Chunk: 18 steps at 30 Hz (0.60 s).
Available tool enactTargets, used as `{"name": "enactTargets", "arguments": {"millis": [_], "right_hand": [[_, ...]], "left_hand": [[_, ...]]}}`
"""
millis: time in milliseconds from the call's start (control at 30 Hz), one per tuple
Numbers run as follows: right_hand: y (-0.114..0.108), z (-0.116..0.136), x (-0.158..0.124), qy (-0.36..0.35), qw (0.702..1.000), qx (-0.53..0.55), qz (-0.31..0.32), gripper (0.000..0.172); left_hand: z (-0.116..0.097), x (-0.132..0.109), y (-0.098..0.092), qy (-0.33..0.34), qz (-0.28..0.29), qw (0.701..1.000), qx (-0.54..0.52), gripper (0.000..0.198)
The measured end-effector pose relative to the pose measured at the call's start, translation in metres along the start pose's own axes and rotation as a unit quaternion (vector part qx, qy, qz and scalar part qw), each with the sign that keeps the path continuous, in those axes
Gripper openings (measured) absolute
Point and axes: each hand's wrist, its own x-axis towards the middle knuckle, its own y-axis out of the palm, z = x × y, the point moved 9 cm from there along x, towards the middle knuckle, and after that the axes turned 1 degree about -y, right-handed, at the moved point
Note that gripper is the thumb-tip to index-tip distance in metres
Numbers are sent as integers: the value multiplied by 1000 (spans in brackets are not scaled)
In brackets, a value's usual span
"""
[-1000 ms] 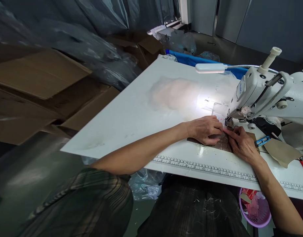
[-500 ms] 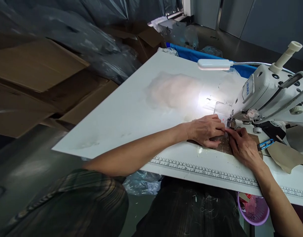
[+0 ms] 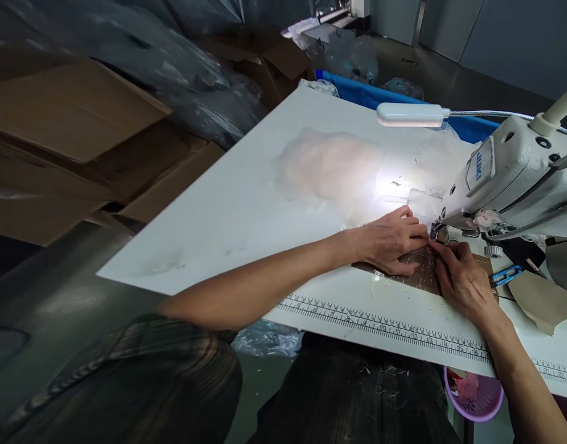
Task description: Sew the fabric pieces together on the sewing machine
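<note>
A white sewing machine [image 3: 500, 176] stands at the right, its presser foot [image 3: 436, 232] low over the work surface. My left hand [image 3: 397, 242] lies just left of the foot, fingers bent and pressed together, thumb apart. My right hand [image 3: 463, 277] is in front of the foot, index finger and thumb closed close to the left fingertips. What the fingertips hold is too small and covered to make out. Behind the left hand shows a thin clear sheet [image 3: 420, 198]. Both hands rest over a brown taped board [image 3: 426, 280].
A lamp [image 3: 410, 115] lights the white table [image 3: 246, 209], which has a printed ruler [image 3: 380, 325] along its front edge. Blue thread snips [image 3: 505, 275] and a tan scrap [image 3: 542, 300] lie right. Below hangs a purple basket [image 3: 480, 401]; cardboard boxes [image 3: 71, 117] stand left.
The view has shifted a little, so the machine sits farther right in the picture. Both hands keep nearly the same pose by the presser foot, with the left fingers slightly shifted.
</note>
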Motion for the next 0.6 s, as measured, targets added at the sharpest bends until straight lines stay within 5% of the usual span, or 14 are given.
{"name": "enactTargets", "arguments": {"millis": [267, 600], "right_hand": [[1, 0, 3, 10, 1000, -13, 4, 42], [-21, -24, 2, 54, 970, 239, 9, 43]], "left_hand": [[3, 2, 5, -11, 19, 999, 49, 40], [4, 4, 8, -34, 36, 994, 100, 54]]}}
